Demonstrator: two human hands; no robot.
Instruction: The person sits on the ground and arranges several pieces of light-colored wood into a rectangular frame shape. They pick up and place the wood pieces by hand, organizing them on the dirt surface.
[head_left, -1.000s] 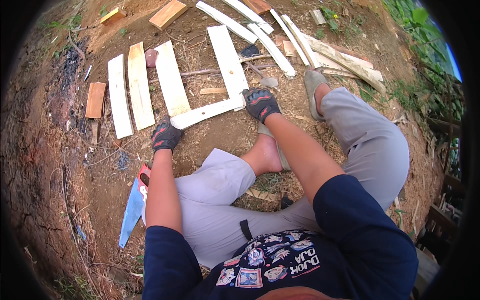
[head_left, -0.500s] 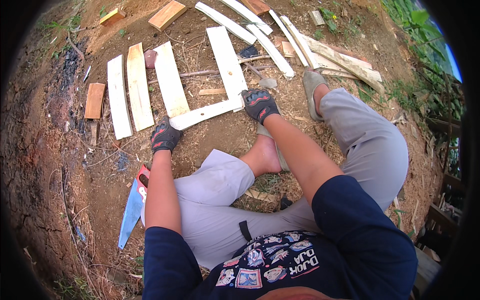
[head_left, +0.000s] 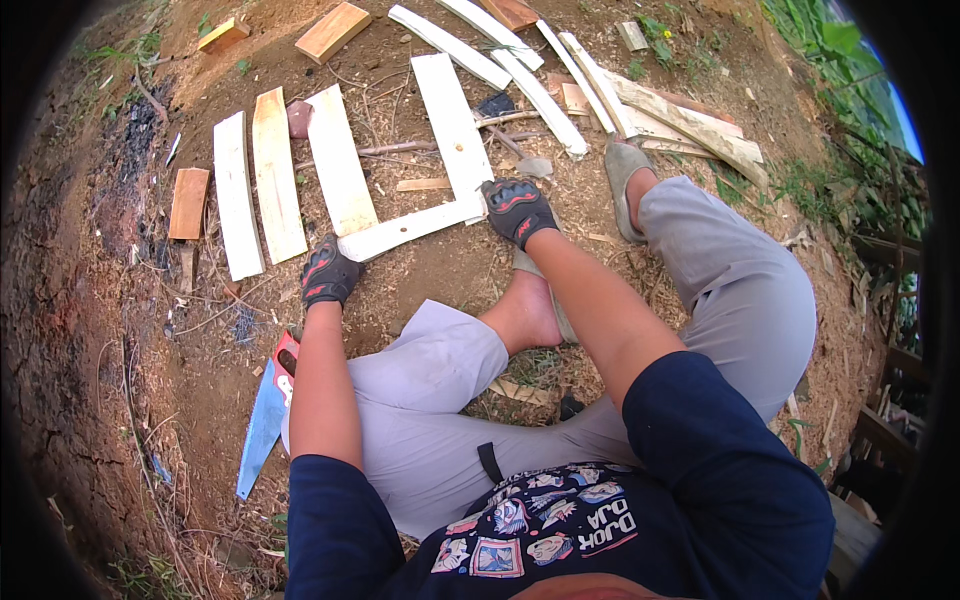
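Note:
A short pale wooden board (head_left: 412,228) lies crosswise between my two gloved hands. My left hand (head_left: 332,272), in a black glove with red trim, is closed around its left end. At the other end, my right hand (head_left: 518,210) grips it in a matching glove. Just beyond, the board's far edge meets the near ends of two upright-lying planks, a left plank (head_left: 340,160) and a right plank (head_left: 451,125). The fingertips of both hands are partly hidden.
Two more planks, one pale (head_left: 237,195) and one yellowish (head_left: 278,175), lie at the left beside a brown wood block (head_left: 189,203). A blue handsaw (head_left: 262,430) with a red handle rests by my left forearm. Long strips (head_left: 542,100) and stacked boards (head_left: 690,125) lie at far right.

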